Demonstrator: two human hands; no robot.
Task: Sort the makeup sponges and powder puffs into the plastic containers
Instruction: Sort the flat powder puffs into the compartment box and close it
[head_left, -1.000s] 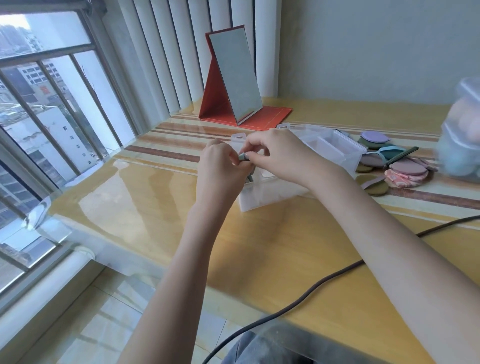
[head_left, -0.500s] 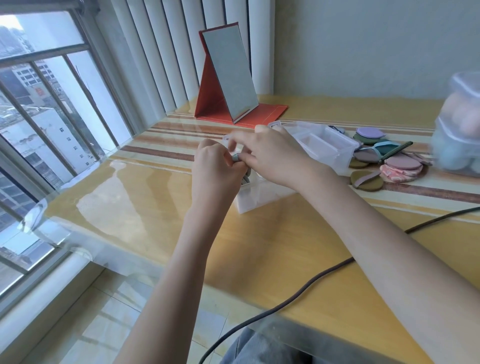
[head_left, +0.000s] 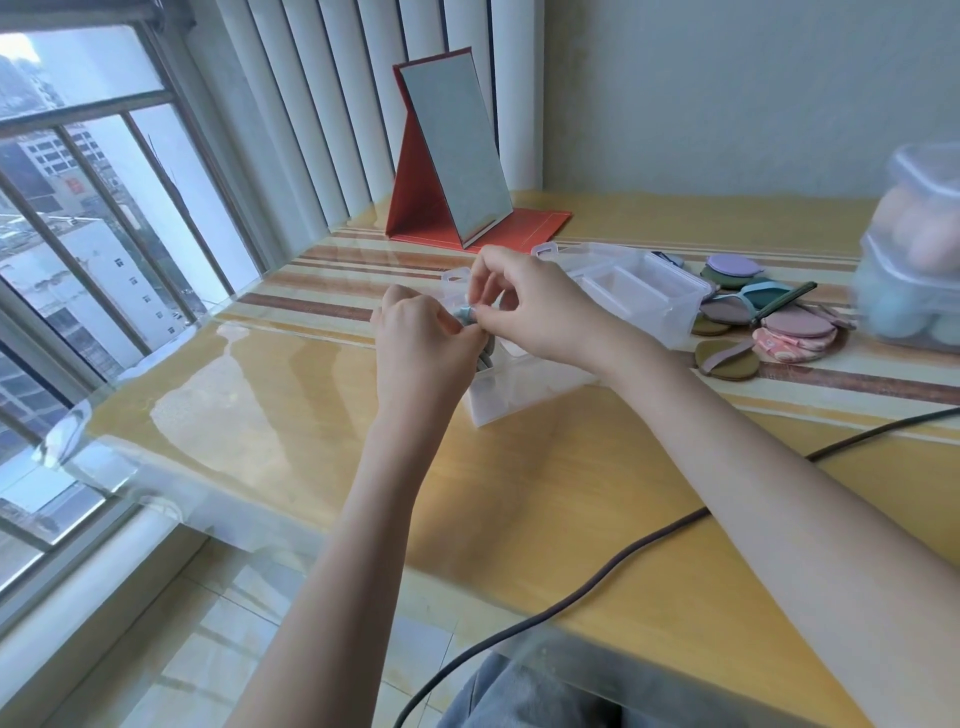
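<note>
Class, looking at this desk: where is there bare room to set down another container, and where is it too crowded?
Bare: the wide stretch of desk left of the hands, toward the window, and the near edge on both sides of the dark cable. Crowded: right of the clear compartment box, where powder puffs pile against the stacked sponge containers.

One head-worn wide-angle view looks forward and down across the table (head_left: 519, 493), close above it; the right edge seems blurred.

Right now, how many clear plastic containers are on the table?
3: one under the hands, one with compartments just behind it, and a lidded one at the right edge, which may be two stacked.
</note>
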